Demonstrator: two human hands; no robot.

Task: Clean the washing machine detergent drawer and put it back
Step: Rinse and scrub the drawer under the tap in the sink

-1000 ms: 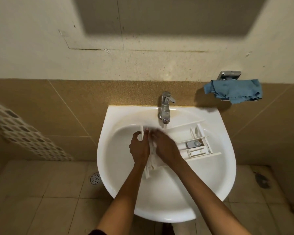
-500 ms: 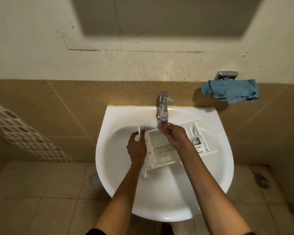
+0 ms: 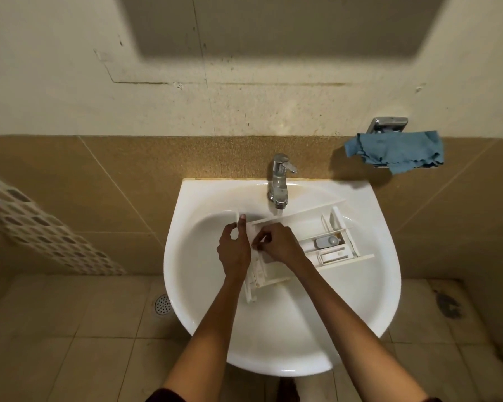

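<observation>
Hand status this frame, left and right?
Left hand: grips the front end of the drawer, thumb on its front panel.
Right hand: fingers curled, apparently pinching the drawer's wall near that end.

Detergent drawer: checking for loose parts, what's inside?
A grey cap sits in a compartment at the right end of the drawer. The right hand covers the left compartment, hiding its contents.

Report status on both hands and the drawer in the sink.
Left hand grips white plastic detergent drawer by front panel. Right hand curled over its front compartment, grip unclear. Drawer lies in white ceramic sink; nothing blocking.
</observation>
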